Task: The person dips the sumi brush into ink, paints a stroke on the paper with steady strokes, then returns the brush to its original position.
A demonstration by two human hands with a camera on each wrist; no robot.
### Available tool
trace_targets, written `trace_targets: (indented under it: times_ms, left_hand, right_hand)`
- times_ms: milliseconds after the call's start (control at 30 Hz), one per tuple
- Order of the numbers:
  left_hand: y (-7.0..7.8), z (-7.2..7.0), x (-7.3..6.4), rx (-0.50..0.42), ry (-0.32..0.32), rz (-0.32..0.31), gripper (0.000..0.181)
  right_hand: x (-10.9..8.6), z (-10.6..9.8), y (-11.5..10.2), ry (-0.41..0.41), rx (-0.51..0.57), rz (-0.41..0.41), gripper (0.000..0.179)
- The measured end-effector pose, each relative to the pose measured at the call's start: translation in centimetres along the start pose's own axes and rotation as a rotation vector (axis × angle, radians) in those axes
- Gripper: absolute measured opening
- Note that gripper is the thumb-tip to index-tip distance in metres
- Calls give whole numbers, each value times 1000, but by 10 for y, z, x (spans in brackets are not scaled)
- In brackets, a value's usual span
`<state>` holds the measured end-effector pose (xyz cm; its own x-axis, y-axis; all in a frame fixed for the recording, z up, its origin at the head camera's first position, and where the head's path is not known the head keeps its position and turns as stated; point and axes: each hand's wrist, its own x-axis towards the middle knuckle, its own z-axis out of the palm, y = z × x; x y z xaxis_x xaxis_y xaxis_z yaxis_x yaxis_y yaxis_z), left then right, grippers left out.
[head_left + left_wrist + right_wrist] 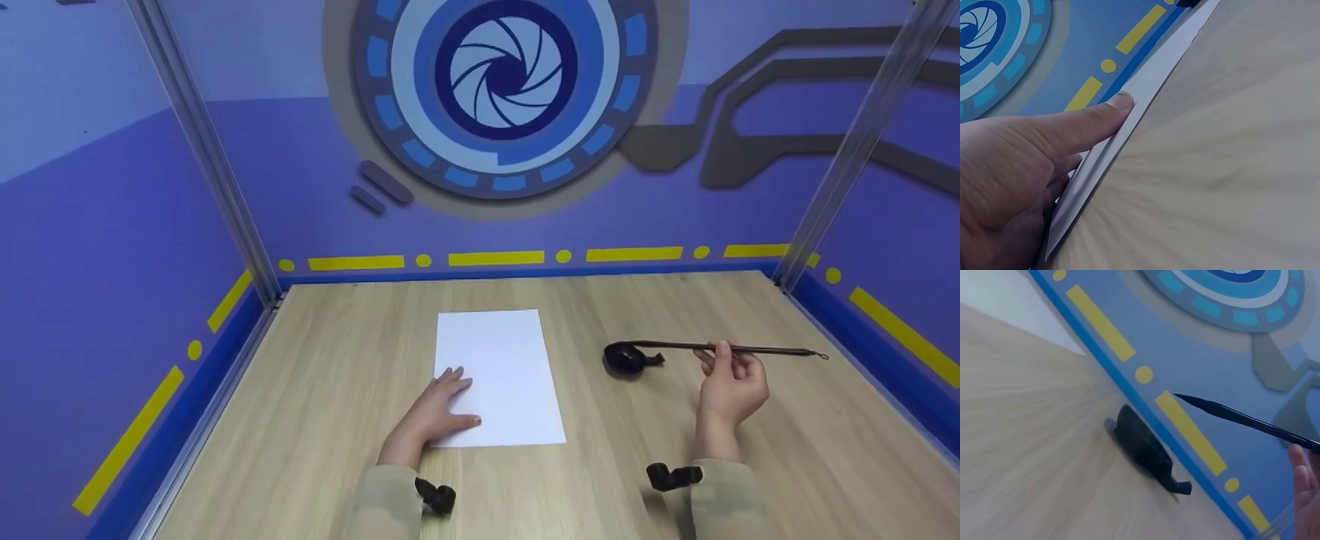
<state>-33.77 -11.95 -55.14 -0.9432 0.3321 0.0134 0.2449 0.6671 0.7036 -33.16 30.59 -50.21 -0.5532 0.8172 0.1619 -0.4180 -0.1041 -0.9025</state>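
White, smooth, blank-looking paper sheet flat on the tabletop; landmark for everything below. Left hand on its lower left part, thumb spread well away from the fingers, resting on the sheet; looks like steadying it. Right hand well right of the paper, pinching a brush by the shaft between thumb and fingertips; exact finger order can't be told.

Step in hand, my read: brush lined up at the dish, paper braced, no marks seen on it. Brush lies nearly level, bristle tip on the paper side; right wrist view shows it in the air, apart from the dish. Next move probably calls for a light pinch and a controlled tip angle, with the left hand's pressure even so the sheet doesn't slide.

Materials: dish is glossy black, rounded, short stubby handle facing away from the paper; stands right of the paper, apart from it. Contents not visible. Brush: slim dark shaft, small hanging loop at the end farthest from the paper, bristles dark, tapering to a point; wet or dry, can't tell. Tabletop pale, wood-grained.
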Motion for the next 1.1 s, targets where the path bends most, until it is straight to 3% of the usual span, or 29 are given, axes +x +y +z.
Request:
trace_targets:
  times_ms: [200, 400, 700, 933, 1100]
  left_hand:
    - [1, 1, 2, 9, -1, -8, 75]
    - [1, 1, 1, 7, 2, -27, 75]
    - [0, 2, -1, -1, 0, -18, 74]
    - [0, 1, 0, -9, 1, -25, 75]
    - [-2, 2, 1, 4, 8, -1, 74]
  right_hand:
    - [-1, -3, 4, -15, -62, 19, 10]
    - [-1, -4, 8, -43, -57, 35, 15]
    - [-3, -4, 16, -83, -27, 0, 8]
    - [-10, -2, 7, -113, -33, 10, 15]
    - [-15, 1, 1, -137, -129, -18, 25]
